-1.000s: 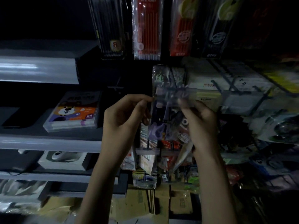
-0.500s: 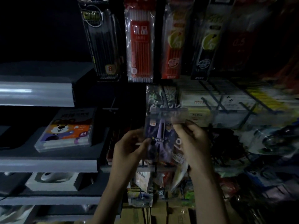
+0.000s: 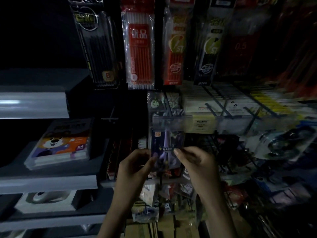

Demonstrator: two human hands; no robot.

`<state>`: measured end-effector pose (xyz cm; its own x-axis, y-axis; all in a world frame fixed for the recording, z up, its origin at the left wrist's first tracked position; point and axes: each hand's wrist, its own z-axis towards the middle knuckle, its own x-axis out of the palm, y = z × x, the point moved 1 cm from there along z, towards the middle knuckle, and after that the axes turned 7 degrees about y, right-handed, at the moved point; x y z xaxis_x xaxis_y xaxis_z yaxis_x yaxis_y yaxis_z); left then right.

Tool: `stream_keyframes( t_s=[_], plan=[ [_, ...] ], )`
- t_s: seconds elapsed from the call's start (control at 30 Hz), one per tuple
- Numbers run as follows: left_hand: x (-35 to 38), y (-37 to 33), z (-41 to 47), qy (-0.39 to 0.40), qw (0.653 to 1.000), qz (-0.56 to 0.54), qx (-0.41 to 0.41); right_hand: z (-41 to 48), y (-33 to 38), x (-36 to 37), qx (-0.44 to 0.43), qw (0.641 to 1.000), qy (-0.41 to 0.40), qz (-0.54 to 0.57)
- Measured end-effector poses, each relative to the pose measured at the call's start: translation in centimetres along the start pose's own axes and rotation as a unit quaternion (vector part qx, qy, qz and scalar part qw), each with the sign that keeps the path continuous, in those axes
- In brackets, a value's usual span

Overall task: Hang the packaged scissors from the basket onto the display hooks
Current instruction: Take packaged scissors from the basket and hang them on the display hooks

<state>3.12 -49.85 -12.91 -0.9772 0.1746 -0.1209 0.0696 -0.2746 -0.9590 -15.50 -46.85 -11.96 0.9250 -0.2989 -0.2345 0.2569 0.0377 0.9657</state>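
From the head camera, the packaged scissors stand upright at the middle of the dim display. Their long axis runs vertically, and the pack rises up and away from both hands toward the clear price-label rail that crosses its top. The left hand pinches the lower left edge with curled fingers. The right hand pinches the lower right edge, its thumb laid across the front, so the two hands sit about level and equally close on either side. A dark wire hook slants just above the rail, but the pack's top edge is blurred behind the rail, so I cannot tell whether its hanging hole is on the hook. The pack looks like a glossy clear sleeve over a dark blue-purple card, with pale purple scissors pointing upward, a small orange mark at the top left and a line of yellow lettering. It probably flexes easily. Red refill packs hang above it, and the basket is out of view.
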Motion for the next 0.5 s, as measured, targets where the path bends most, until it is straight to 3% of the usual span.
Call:
stream_keyframes(
  t_s=[0.27, 0.5],
  plan=[
    [-0.1, 2.3, 0.1, -0.045, 0.998, -0.002, -0.039, -0.3, -0.9, 1.1, -0.012, 0.998, -0.030, -0.046],
    [0.6, 2.4, 1.1, -0.063, 0.997, -0.037, -0.008, 0.7, -0.2, 1.8, -0.022, 0.989, -0.102, -0.109]
  ],
)
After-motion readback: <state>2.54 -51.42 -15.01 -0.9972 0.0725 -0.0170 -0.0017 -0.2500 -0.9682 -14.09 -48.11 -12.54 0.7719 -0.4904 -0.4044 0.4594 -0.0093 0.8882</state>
